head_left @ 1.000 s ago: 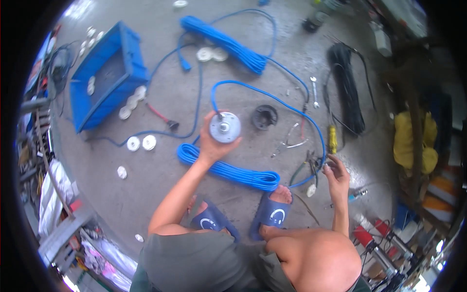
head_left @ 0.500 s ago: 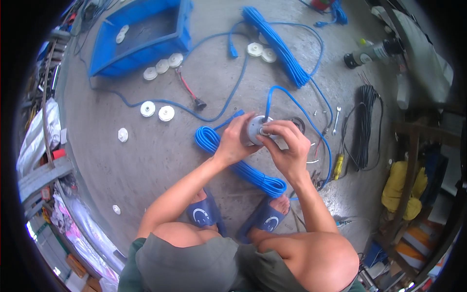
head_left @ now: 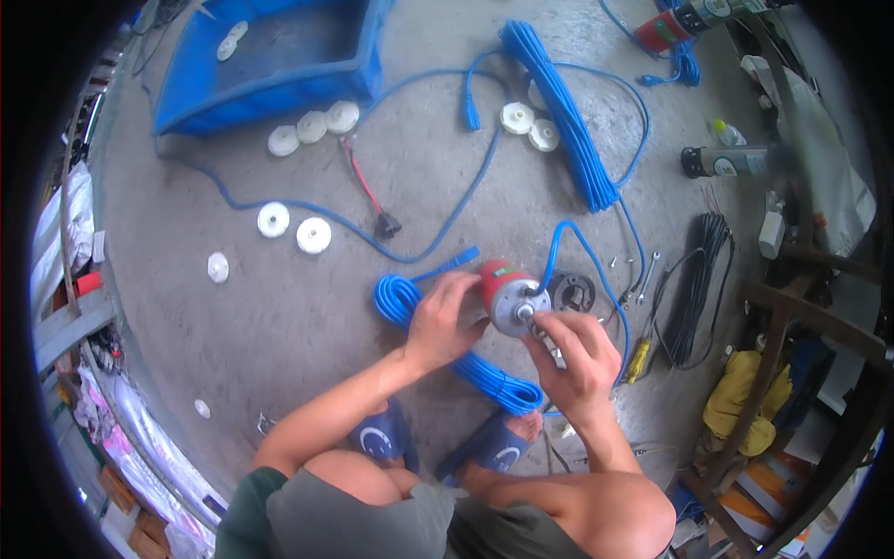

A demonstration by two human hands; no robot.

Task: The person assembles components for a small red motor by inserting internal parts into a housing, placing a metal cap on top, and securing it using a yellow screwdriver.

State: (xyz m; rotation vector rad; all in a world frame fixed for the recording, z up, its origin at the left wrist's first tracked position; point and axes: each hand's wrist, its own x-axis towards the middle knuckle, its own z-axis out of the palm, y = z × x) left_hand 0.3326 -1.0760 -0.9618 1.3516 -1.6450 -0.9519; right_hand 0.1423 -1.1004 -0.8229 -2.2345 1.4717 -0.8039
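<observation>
Here the left hand wraps its grip around the red body of a small cylindrical motor, held above the concrete floor just over a coil of blue cable, while the right hand pinches its fingertips closed at the motor's grey metal end face, on or beside the short shaft there; whether they hold a small part cannot be told. A blue lead arcs up from the motor and curves back down to the right. Just beyond the motor lies a dark round cover plate, with a spanner and a yellow-handled screwdriver near it and a bundle of black cable further right. The open floor lies to the left of the hands, broken only by scattered white plastic discs. A blue tub sits well apart at the far left, and a long hank of blue cable stretches away ahead. Cluttered shelving crowds the right edge.
</observation>
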